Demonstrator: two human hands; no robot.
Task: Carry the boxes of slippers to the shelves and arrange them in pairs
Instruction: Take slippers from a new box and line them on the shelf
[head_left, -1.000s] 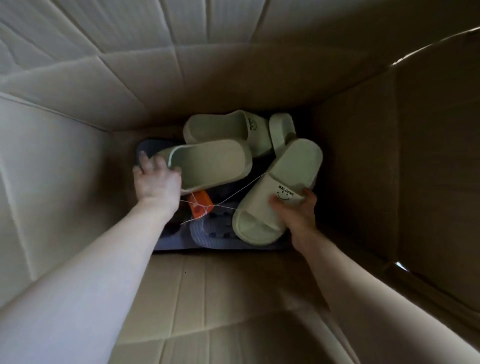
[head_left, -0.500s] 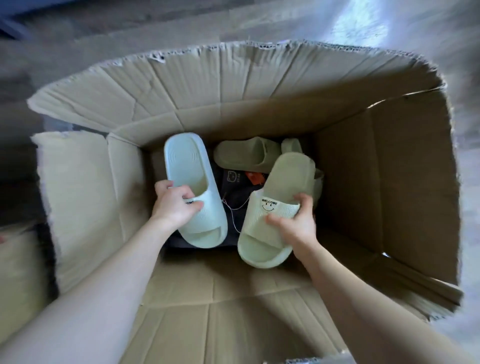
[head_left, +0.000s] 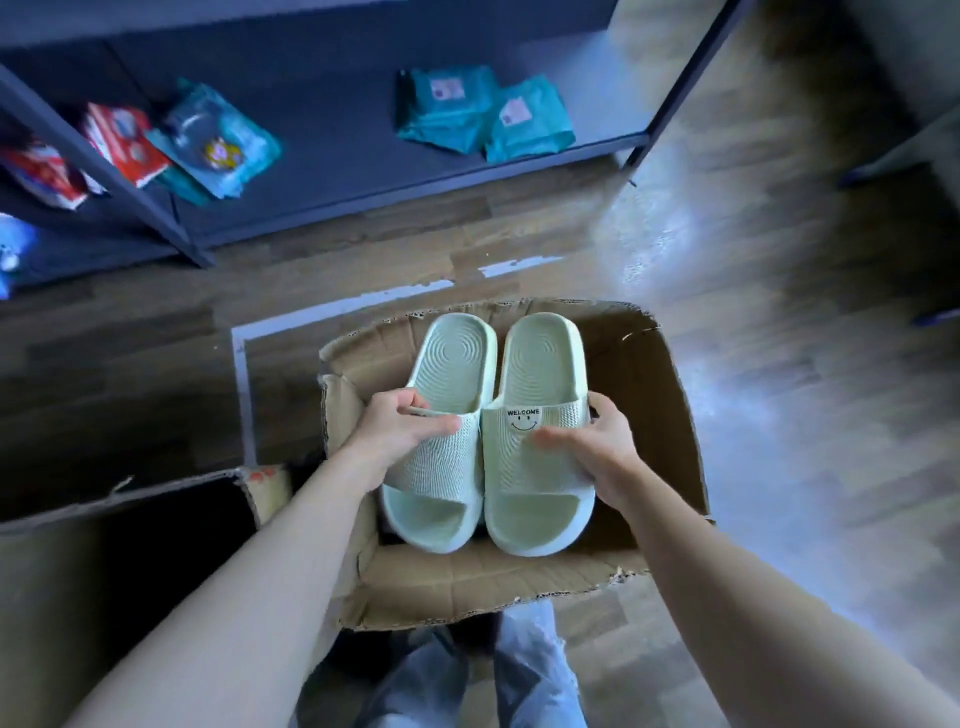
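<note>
Head view: my left hand (head_left: 399, 432) grips the strap of one pale green slipper (head_left: 453, 364), and my right hand (head_left: 597, 453) grips the second slipper (head_left: 541, 364), side by side above the cardboard box (head_left: 667, 415). I judge them light, soft foam; the strap gives the best hold.

On wooden plank floor (head_left: 779, 364), mid-view: open brown cardboard box (head_left: 670, 415). Over its opening, side by side and touching, toes toward the wearer: pale green foam slipper (head_left: 452, 364) on the left, gripped at the strap by left hand (head_left: 400, 428); second pale green foam slipper (head_left: 540, 374) on the right, gripped at the strap by right hand (head_left: 597, 447). Just left of that box, nearer the wearer: second brown cardboard box (head_left: 130, 571). At the open box's near edge: blue-jeaned legs (head_left: 530, 670). Beyond the box, toward far edge of floor: dark blue metal shelf unit (head_left: 337, 104). On its board, right end: two teal plastic packets (head_left: 483, 114), overlapping. Left end: blue printed packet (head_left: 218, 140), red printed packets (head_left: 122, 143) just left of it.
</note>
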